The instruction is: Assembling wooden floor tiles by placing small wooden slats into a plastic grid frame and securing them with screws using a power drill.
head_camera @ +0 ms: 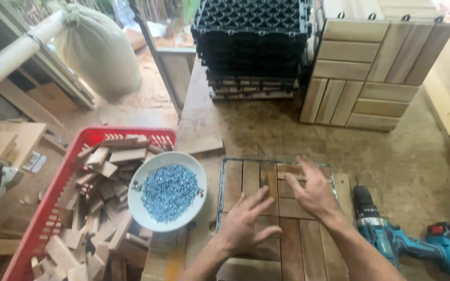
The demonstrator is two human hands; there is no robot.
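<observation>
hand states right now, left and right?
Left hand: open, fingers spread flat on the wooden slats in the metal frame, holding nothing.
Right hand: open, palm down on the slats, holding nothing.

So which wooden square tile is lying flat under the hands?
The wooden tile inside the metal frame, under both hands. The other finished tile stands leaning beside the black stack.

Only package seen: a bulging off-white sack [97, 49], top tied shut, stood on the floor at upper left, leaning by a pale pole. Two small whitish cards [34, 162] lay left of the red basket; print unreadable. No screens.
</observation>
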